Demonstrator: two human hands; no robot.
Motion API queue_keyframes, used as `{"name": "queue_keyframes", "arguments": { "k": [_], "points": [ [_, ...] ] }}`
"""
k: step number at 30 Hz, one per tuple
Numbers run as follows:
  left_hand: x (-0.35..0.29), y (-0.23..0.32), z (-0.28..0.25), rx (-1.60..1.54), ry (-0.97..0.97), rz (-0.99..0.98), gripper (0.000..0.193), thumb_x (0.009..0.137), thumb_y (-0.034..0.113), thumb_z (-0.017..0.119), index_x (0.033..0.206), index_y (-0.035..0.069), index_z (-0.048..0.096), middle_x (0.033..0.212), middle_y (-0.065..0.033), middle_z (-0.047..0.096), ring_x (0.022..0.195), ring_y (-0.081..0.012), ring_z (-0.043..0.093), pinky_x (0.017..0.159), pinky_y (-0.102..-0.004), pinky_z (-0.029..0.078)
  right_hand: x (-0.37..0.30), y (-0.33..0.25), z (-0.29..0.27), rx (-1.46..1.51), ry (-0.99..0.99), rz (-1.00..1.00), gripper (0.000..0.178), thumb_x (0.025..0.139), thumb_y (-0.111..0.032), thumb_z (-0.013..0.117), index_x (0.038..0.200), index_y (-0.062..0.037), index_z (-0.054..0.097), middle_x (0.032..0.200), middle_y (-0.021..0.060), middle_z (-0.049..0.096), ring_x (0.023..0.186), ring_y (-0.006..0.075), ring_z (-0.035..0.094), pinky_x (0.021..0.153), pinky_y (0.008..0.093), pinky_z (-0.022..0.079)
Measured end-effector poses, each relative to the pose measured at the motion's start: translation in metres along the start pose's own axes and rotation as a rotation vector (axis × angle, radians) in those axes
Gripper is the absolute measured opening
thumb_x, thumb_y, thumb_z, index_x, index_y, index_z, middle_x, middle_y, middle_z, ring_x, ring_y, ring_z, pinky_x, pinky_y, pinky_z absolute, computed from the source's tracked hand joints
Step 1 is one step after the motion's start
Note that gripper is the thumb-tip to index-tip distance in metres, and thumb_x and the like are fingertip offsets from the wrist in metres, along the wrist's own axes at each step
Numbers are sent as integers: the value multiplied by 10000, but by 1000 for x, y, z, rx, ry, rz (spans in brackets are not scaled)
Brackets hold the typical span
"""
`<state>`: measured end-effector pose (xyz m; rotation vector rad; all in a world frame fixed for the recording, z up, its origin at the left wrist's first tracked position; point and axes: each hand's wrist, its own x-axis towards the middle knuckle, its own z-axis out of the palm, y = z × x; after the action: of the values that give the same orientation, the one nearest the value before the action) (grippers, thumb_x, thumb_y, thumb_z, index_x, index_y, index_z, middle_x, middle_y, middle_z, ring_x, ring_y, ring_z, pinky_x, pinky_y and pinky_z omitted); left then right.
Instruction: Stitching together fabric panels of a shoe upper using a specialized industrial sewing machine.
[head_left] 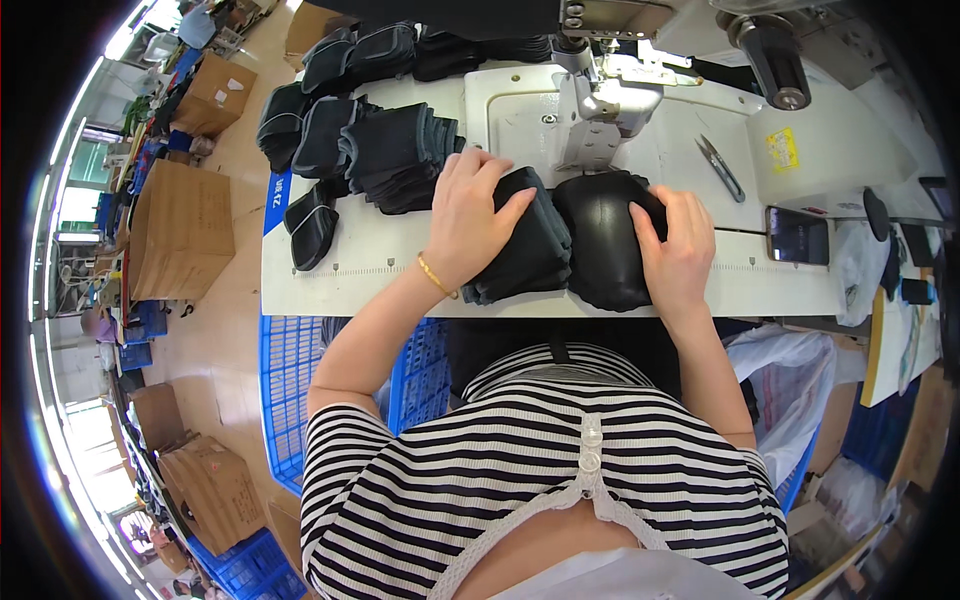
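My left hand lies flat, fingers spread, on a small stack of black fabric pieces at the front of the white sewing table. Right beside that stack sits a black rounded padded piece, and my right hand presses on its right edge with the fingers curled over it. The sewing machine head stands just behind both hands, its needle area above the rounded piece.
More stacks of black pieces cover the table's left and back. Thread snips and a phone lie to the right. A blue crate stands below left, cardboard boxes on the floor, a white plastic bag at right.
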<state>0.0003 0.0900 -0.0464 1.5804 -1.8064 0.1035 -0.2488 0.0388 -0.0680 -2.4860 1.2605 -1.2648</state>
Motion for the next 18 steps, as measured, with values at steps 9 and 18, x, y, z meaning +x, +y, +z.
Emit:
{"name": "queue_keyframes", "arguments": {
  "k": [9,18],
  "points": [
    [-15,1,16,-22,-23,-213,206,770,123,763,903,34,632,920,-88,579,927,-289,547,832,-404,414,-6,-1,-19,248,-113,406,447,849,-17,669,1275,3,536,964,105,603,803,203,588,754,304,500],
    [-12,-2,8,-104,70,-21,102,779,12,747,837,5,664,886,-85,646,848,-223,606,778,-317,452,-5,2,-24,586,117,409,286,907,-35,679,1179,13,608,886,51,639,796,99,577,760,238,485]
  ]
}}
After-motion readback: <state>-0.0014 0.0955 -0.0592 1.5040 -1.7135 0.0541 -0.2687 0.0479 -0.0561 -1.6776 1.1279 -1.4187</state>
